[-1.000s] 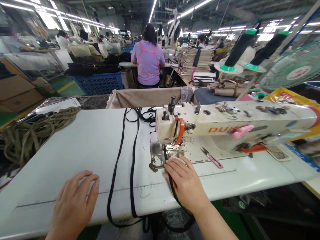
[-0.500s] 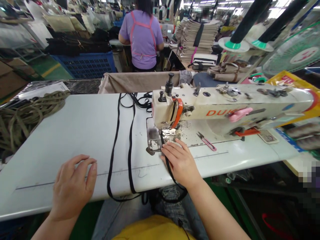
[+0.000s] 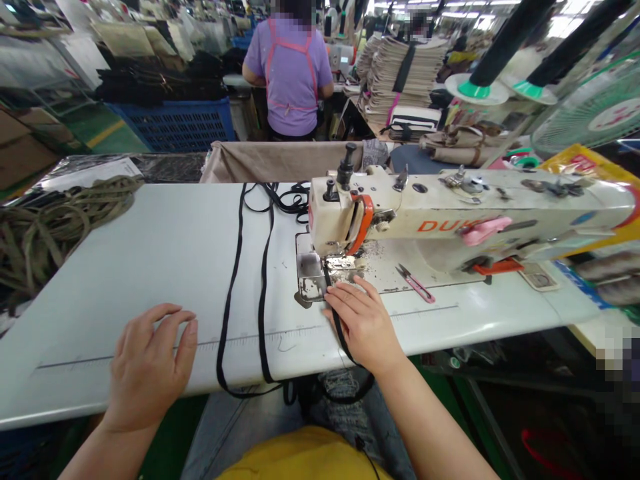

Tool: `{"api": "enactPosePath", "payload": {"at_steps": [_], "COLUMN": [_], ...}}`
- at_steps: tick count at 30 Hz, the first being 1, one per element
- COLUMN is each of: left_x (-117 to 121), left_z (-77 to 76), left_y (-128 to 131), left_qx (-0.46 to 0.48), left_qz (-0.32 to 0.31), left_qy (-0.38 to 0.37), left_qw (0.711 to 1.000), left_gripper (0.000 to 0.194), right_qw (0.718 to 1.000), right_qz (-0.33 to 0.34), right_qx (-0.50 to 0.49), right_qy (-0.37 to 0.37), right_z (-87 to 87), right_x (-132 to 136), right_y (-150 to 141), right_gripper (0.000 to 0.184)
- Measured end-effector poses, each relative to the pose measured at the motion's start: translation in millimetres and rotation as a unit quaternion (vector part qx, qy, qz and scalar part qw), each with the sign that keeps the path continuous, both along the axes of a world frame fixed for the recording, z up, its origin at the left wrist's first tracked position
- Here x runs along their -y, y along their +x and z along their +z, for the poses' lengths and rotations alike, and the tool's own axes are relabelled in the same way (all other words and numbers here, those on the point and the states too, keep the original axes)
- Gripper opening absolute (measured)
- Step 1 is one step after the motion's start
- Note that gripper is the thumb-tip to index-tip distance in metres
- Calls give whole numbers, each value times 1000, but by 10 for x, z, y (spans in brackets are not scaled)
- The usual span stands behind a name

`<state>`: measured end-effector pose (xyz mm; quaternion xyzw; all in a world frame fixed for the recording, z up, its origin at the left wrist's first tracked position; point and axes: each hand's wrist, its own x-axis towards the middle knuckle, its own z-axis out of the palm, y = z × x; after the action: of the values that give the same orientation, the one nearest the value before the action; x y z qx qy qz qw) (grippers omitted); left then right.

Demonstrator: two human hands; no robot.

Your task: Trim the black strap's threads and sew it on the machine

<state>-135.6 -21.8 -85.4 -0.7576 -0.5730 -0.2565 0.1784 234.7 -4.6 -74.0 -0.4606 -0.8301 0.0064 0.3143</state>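
Observation:
A narrow black strap [image 3: 341, 335] runs from under the presser foot of the sewing machine [image 3: 385, 220] toward the table's front edge. My right hand [image 3: 363, 323] lies over this strap just in front of the needle plate [image 3: 311, 265], fingers together and closed on it; the strap partly hides beneath them. To the left, my left hand [image 3: 153, 360] is over the white table [image 3: 165, 260], fingers loosely curled and apart, holding nothing. Between the hands, two lengths of black strap [image 3: 263, 300] cross the tabletop and hang over its front edge near my lap.
Pink-handled thread snips [image 3: 416, 285] lie right of the needle plate. A heap of olive webbing [image 3: 65, 223] covers the table's left end. Behind the table stand a beige cloth-covered bin [image 3: 280, 161], a blue crate [image 3: 173, 125] and a seated person in purple [image 3: 293, 77]. A fan [image 3: 595, 113] stands at right.
The whole view has shifted slightly, so the machine and table appear a little farther right. Both hands keep nearly the same poses, and the strap under my right hand shows no clear movement.

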Motion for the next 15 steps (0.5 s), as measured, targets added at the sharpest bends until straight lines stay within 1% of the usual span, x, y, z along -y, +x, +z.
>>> {"api": "enactPosePath", "payload": {"at_steps": [3,5,7,8,9,10,11,12,14,15], "left_x": [48,114,177,198,205,200,181,151,75,37], "left_z": [77,149,216,242,260,271,273,270,255,245], "left_y": [175,389,663,813,964,1112,1253,1385,1612,1707], "left_qx": [31,90,183,241,302,362,423,478,567,596], "left_qz": [-34,-69,-112,-132,-145,-152,-156,-159,-165,-172], "left_qy": [2,-29,-89,-136,-198,-272,-339,-402,-479,-501], "left_qw": [999,993,973,952,921,879,825,765,649,604], "left_gripper": [16,15,16,17,17,20,22,24,31,36], "right_qw": [1000,1000,1000,1000,1000,1000,1000,999,999,999], "right_qz": [-1,0,2,2,2,2,2,2,4,7], "right_qx": [-3,-4,-7,-9,-12,-15,-19,-22,-28,-31], "right_qy": [-4,-5,-9,-12,-14,-18,-22,-27,-36,-39], "right_z": [4,-1,-7,-10,-13,-15,-17,-19,-24,-28], "right_x": [-3,-6,-11,-13,-16,-18,-21,-23,-28,-30], "right_y": [2,4,9,13,19,26,34,44,65,75], "right_gripper": [21,21,21,20,20,20,20,20,21,22]}}
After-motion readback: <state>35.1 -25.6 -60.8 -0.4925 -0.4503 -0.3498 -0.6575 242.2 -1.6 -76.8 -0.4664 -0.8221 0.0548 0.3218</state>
